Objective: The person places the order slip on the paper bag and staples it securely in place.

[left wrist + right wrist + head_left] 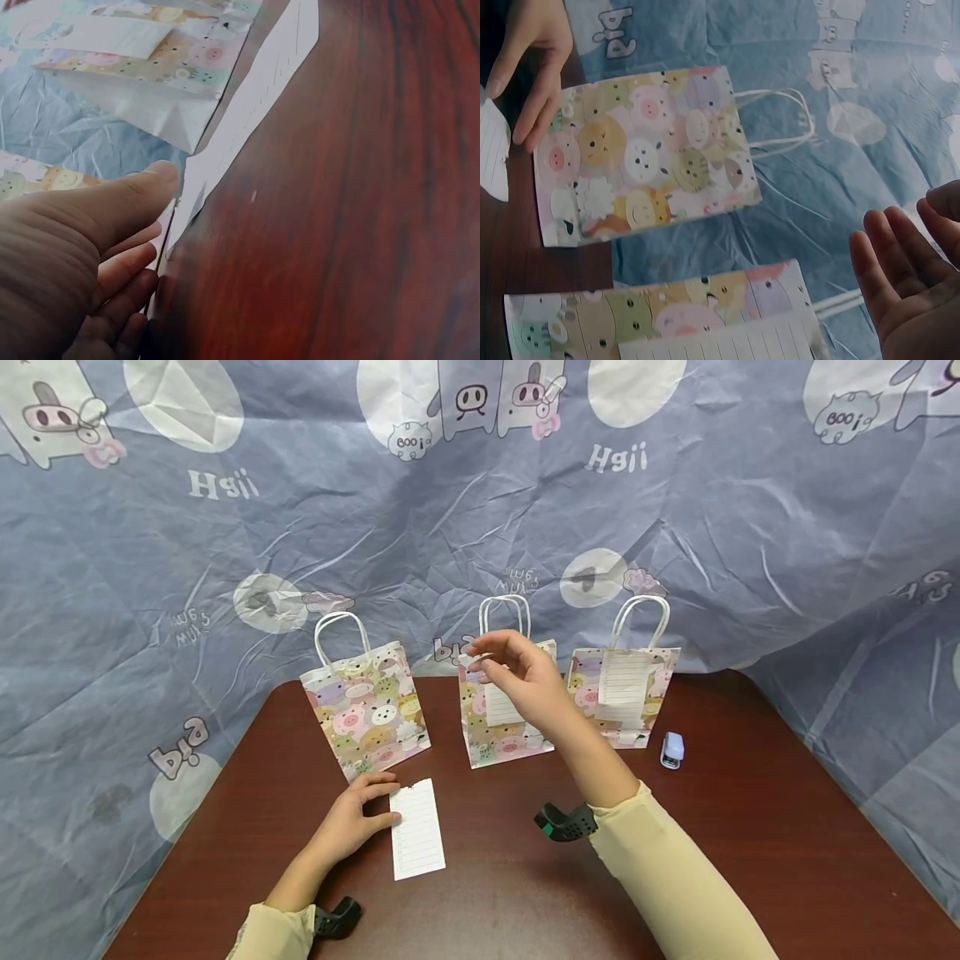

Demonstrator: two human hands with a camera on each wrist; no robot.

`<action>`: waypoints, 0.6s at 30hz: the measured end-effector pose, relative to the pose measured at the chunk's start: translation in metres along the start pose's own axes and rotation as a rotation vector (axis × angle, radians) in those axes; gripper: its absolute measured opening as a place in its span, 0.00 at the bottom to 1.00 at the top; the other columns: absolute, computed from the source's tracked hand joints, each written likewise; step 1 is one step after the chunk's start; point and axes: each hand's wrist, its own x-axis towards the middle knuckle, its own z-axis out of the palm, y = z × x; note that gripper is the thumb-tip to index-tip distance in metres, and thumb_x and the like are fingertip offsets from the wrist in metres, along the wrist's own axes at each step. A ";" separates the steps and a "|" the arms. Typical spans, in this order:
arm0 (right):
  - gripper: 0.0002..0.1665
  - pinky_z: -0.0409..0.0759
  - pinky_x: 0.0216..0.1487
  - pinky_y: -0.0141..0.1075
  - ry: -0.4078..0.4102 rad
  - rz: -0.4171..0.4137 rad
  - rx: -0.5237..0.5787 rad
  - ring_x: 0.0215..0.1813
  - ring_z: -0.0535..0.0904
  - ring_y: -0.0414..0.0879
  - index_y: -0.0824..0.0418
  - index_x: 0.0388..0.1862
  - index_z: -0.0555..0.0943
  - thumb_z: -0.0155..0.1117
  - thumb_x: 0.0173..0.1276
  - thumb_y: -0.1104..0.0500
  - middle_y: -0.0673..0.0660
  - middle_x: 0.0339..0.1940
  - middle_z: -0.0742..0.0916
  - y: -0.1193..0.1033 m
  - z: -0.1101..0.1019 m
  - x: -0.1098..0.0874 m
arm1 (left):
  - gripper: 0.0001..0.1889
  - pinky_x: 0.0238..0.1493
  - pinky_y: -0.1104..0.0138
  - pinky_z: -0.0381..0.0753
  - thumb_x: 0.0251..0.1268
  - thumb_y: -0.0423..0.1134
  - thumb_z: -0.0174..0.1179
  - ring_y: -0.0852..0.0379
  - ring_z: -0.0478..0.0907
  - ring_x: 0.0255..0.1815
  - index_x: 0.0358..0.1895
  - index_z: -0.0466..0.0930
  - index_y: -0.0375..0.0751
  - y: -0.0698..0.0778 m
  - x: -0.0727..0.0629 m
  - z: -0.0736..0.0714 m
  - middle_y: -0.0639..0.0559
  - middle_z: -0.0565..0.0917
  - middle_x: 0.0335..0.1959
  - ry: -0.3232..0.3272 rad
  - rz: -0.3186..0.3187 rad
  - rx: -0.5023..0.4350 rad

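My left hand (pixel 352 822) rests on the table, fingertips and thumb at the left edge of a lined note sheet (pixel 418 835). That sheet lies flat; its top edge is ragged. In the left wrist view the thumb of the left hand (pixel 90 225) lies beside the sheet's torn end (pixel 195 187). My right hand (pixel 528 681) is raised in front of the middle gift bag (pixel 510 747), thumb and forefinger close together. Whether they pinch something small is unclear. In the right wrist view the right hand (pixel 915 277) shows bent fingers, the thumb cut off by the frame.
The left gift bag (pixel 367 714), printed with animals, leans behind the left hand. A lined sheet (pixel 501 706) hangs on the middle bag, another lined sheet (pixel 624 685) on the right gift bag (pixel 581 681). A small pale-blue stapler (pixel 672 750) lies at the right. Printed cloth (pixel 480 518) hangs behind.
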 end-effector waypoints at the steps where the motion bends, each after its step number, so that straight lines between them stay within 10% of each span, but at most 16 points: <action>1: 0.16 0.82 0.58 0.52 -0.015 0.005 0.006 0.56 0.82 0.61 0.66 0.59 0.75 0.55 0.74 0.68 0.67 0.57 0.82 0.001 0.004 0.004 | 0.25 0.66 0.47 0.69 0.53 0.38 0.75 0.45 0.72 0.68 0.57 0.84 0.40 0.000 0.000 0.000 0.46 0.78 0.64 -0.004 0.001 0.008; 18: 0.25 0.75 0.68 0.47 -0.158 0.163 -0.088 0.73 0.72 0.49 0.55 0.71 0.69 0.56 0.76 0.61 0.54 0.71 0.75 0.016 0.057 0.052 | 0.29 0.66 0.46 0.68 0.49 0.33 0.77 0.41 0.68 0.71 0.58 0.82 0.32 0.003 -0.003 0.000 0.41 0.74 0.67 -0.058 0.022 0.060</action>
